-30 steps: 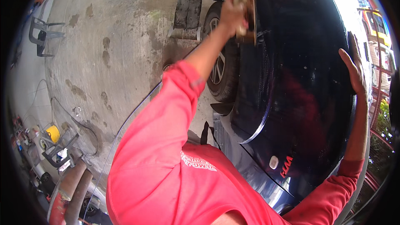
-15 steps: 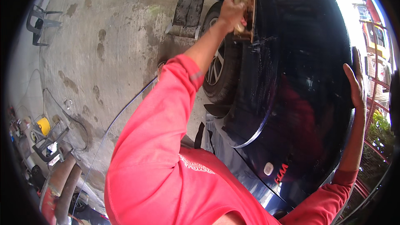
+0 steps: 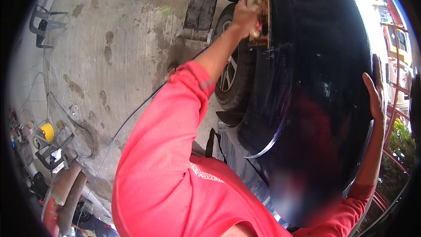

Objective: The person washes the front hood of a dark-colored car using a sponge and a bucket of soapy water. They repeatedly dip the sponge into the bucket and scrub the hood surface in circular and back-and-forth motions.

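My left hand (image 3: pixel 246 16) is closed around a wooden hand sanding board (image 3: pixel 265 19) with pale rounded knobs. The board's flat face lies against the dark panel of a car (image 3: pixel 324 48), just above the front wheel (image 3: pixel 232 61). Over on the right, my right hand (image 3: pixel 375 96) rests along the bright far edge of the dark bodywork, fingers stretched out and holding nothing. A pale scuffed band curves down the panel below the board.
A thin blue hose (image 3: pixel 116 136) runs across the stained concrete floor (image 3: pixel 131 30). A dark plastic stool (image 3: pixel 44 24) stands far left, with a yellow reel (image 3: pixel 47 131) below it. A dark ramp-like slab (image 3: pixel 201 8) lies by the wheel. Red metal grating (image 3: pixel 397 92) borders the right.
The sanding board and my left hand have shifted slightly down along the panel, toward me. My right hand stays on the car's edge. A blur now covers the lower bodywork.
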A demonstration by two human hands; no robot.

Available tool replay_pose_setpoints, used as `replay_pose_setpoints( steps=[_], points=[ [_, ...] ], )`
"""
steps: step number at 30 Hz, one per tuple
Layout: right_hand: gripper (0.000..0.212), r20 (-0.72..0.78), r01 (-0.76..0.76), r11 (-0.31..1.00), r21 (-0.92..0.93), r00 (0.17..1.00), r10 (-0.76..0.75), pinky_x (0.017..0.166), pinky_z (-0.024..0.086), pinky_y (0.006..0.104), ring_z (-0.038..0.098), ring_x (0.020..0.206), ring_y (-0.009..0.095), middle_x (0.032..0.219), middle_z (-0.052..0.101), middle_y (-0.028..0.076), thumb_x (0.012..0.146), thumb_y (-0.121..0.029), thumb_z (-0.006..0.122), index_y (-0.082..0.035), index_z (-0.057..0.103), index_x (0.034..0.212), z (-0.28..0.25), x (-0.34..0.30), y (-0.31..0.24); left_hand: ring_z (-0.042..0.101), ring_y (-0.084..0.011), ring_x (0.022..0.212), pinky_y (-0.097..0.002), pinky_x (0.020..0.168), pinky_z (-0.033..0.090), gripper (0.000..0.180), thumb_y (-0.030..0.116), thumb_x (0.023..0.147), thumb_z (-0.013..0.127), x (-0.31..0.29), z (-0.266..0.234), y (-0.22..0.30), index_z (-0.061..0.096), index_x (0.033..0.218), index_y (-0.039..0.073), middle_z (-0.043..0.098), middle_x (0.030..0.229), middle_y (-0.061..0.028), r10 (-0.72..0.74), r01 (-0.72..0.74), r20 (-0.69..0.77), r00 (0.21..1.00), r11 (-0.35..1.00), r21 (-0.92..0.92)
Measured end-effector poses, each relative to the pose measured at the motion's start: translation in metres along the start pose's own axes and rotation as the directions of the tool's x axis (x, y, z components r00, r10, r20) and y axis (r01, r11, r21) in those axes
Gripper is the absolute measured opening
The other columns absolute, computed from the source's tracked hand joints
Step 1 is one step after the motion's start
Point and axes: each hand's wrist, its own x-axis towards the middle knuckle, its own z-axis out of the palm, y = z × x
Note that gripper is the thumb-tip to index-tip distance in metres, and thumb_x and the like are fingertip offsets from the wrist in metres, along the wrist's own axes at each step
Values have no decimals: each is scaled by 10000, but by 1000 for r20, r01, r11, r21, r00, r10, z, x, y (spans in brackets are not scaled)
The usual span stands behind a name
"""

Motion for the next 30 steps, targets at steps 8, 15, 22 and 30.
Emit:
replay_pose_setpoints(
  steps=[8, 15, 22, 30],
  points=[
    [995, 18, -55, 944, -326, 998, 64, 1336, 185, 462, 269, 1645, 347, 1765, 314, 194, 954, -711, 606, -116, 345, 1707, -12, -3, -30, 652, -83, 732, -243, 670, 563, 630, 166, 1070, 548, -268, 43, -11, 372, 1675, 165, 714, 1330, -80, -178, 179, 92, 980, 984, 5],
    [1068, -62, -52, 920, -387, 998, 30, 1339, 182, 480, 238, 1655, 357, 1774, 295, 187, 890, -813, 601, -168, 363, 1706, -11, -8, -26, 562, -197, 517, -352, 438, 530, 605, 55, 1008, 462, -12, 82, 68, 387, 1600, 161, 641, 1019, -156, 77, -88, 57, 995, 966, 242],
    [1067, -137, -71, 938, -339, 990, 25, 1340, 181, 519, 257, 1643, 375, 1780, 289, 162, 897, -849, 567, -196, 348, 1712, 12, -1, -6, 668, -169, 753, -339, 525, 568, 621, 148, 1033, 526, -202, 60, -13, 364, 1633, 161, 659, 1283, -122, 181, -192, 66, 981, 914, 356],
    [1131, -33, -135, 968, -210, 991, 131, 1337, 184, 519, 212, 1652, 383, 1782, 249, 200, 877, -858, 579, -117, 350, 1700, -3, -5, -17, 596, -201, 587, -377, 461, 560, 610, 156, 1064, 530, -40, 96, 59, 327, 1639, 153, 584, 959, -117, 45, -89, 212, 976, 976, 200]
  ],
)
